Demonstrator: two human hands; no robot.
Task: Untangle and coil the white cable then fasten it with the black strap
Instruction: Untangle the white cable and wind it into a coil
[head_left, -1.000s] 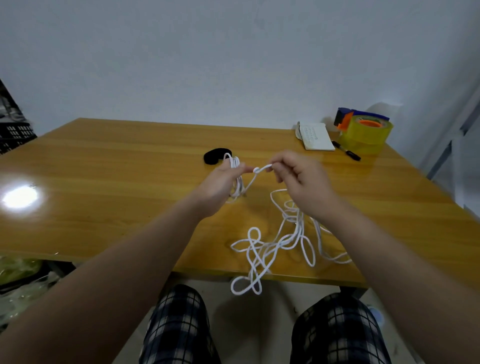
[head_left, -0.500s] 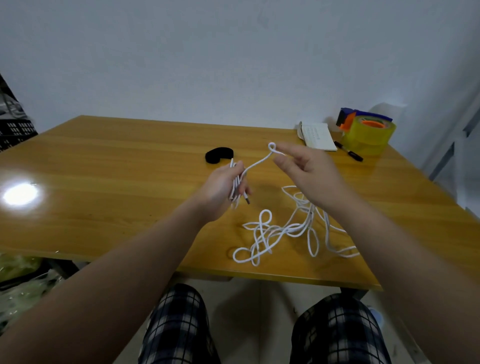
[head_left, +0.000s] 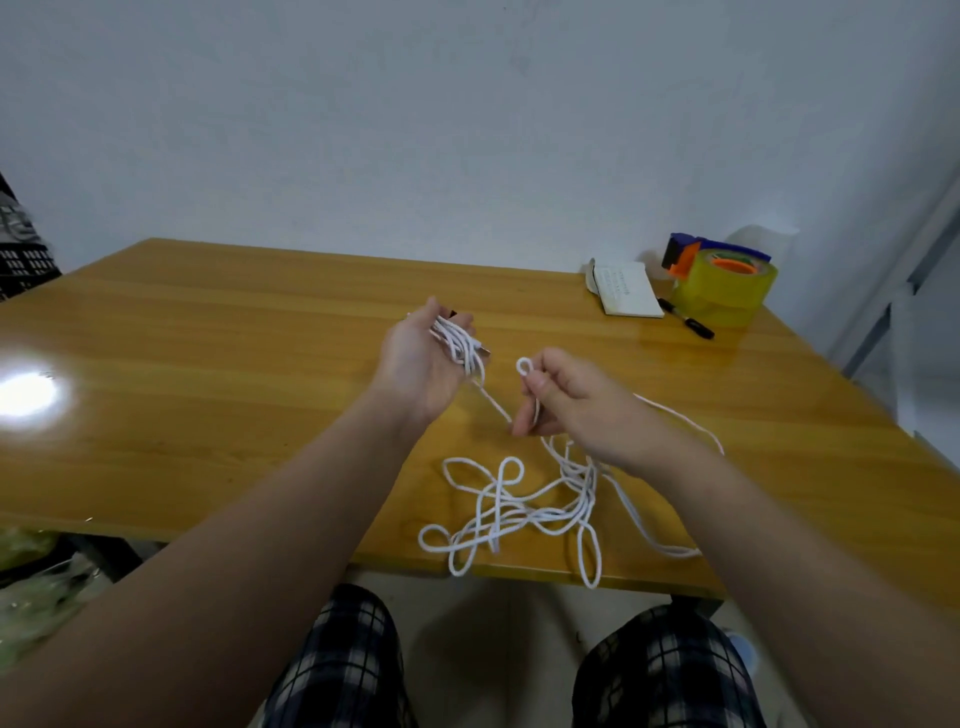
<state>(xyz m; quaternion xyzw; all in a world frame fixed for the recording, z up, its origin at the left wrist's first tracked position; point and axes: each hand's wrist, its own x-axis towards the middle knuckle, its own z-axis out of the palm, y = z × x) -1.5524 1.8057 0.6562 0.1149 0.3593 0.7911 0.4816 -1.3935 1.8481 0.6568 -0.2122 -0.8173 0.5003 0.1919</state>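
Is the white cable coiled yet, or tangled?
Mostly tangled: white cable loops sprawl on the table; a few turns sit in the left hand.

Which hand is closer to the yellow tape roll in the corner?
Right. The right hand is left of the yellow tape roll and nearer the camera, pinching the white cable; the left hand, gripping its coils, is even farther left.

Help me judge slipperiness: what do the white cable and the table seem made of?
White cable: likely plastic- or rubber-sheathed, smooth, faintly shiny; it bends into soft loops. Table: wood or wood-look laminate, glossy; grain stripes and a bright light reflection show.
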